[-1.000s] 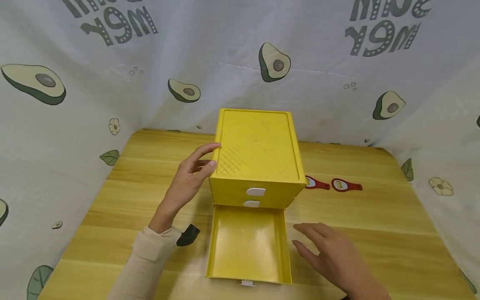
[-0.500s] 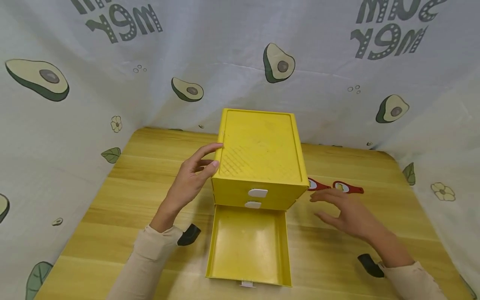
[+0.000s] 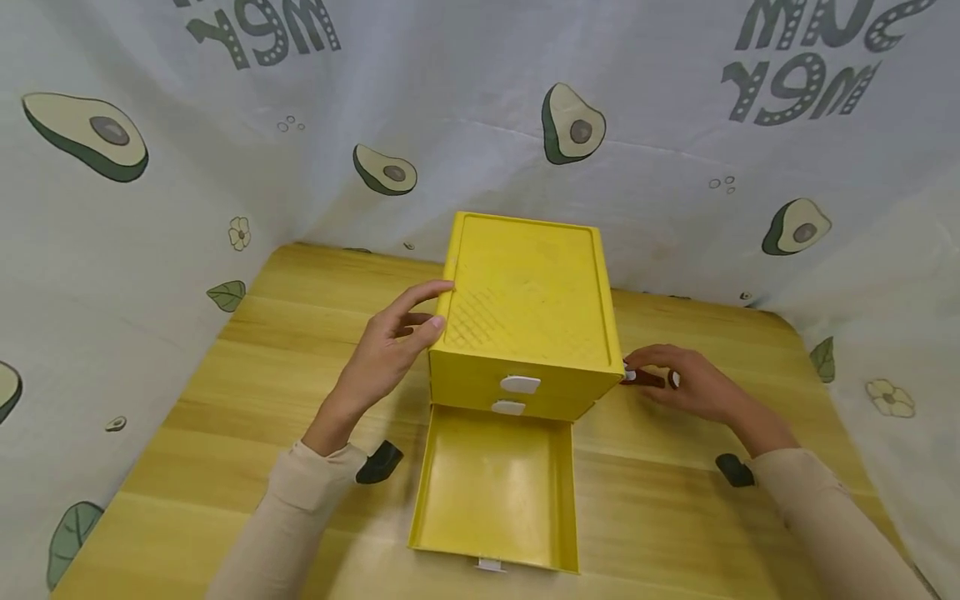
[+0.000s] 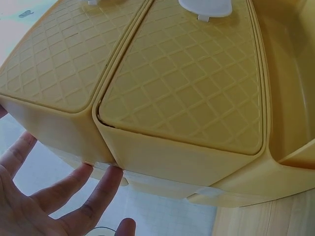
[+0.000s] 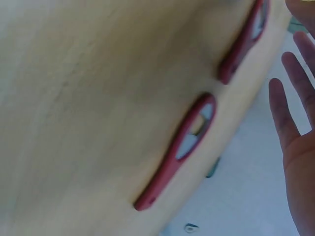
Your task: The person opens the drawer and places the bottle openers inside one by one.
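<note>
A yellow drawer cabinet (image 3: pixel 525 292) stands mid-table with its bottom drawer (image 3: pixel 493 492) pulled out and nothing lying in it. Fingertips of my left hand (image 3: pixel 382 354) touch the cabinet's left side and top edge; the left wrist view shows its fingers (image 4: pixel 96 196) fairly straight against the side wall. To the cabinet's right, my right hand (image 3: pixel 686 382) reaches over two red bottle openers. One bottle opener (image 5: pixel 165 174) lies wholly visible on the wood in the right wrist view, the other bottle opener (image 5: pixel 234 61) beyond it. The right fingers (image 5: pixel 298 73) are extended and hold neither.
White tabs (image 3: pixel 520 384) mark the two upper drawers, which sit pushed in. The wooden table (image 3: pixel 247 400) runs out on both sides of the cabinet. A white curtain (image 3: pixel 480 100) printed with avocados hangs along the back and sides.
My right hand has moved from beside the pulled-out drawer up and away to the bottle openers. The left hand keeps its place on the cabinet. The head view has shifted slightly.
</note>
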Tool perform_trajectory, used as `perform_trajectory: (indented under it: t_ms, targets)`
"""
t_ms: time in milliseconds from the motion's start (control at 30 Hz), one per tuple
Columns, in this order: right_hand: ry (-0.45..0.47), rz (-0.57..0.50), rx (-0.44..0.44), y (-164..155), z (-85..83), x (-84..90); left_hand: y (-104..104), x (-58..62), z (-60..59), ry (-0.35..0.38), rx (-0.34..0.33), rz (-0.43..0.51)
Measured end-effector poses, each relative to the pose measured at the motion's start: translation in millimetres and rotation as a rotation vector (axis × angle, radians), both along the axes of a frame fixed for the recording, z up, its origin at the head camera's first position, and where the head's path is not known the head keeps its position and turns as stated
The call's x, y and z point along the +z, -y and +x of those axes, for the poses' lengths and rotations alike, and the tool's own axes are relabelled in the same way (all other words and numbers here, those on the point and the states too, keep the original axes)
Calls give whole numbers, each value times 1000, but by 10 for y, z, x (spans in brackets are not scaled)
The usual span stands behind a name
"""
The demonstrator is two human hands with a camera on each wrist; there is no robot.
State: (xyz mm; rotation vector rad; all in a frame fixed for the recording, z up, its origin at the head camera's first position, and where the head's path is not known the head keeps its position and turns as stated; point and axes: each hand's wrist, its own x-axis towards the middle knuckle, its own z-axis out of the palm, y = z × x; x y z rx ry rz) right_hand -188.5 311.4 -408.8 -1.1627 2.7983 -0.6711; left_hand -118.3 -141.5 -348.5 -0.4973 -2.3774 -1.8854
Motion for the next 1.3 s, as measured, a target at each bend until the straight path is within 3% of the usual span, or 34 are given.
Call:
perform_trajectory:
  t_ms: [267, 533, 900, 1300]
  targets:
    - [20, 56, 4, 17, -196, -184, -1, -4, -11, -7, 0, -8]
    - [41, -8, 67, 1, -276, -283, -19, -1, -9, -4, 3, -12]
    - [38, -30, 91, 51, -265, -281, -5, -10, -14, 5, 7, -16]
    - [-10, 42, 58, -28, -162, -219, -14, 5, -4, 3, 2, -11]
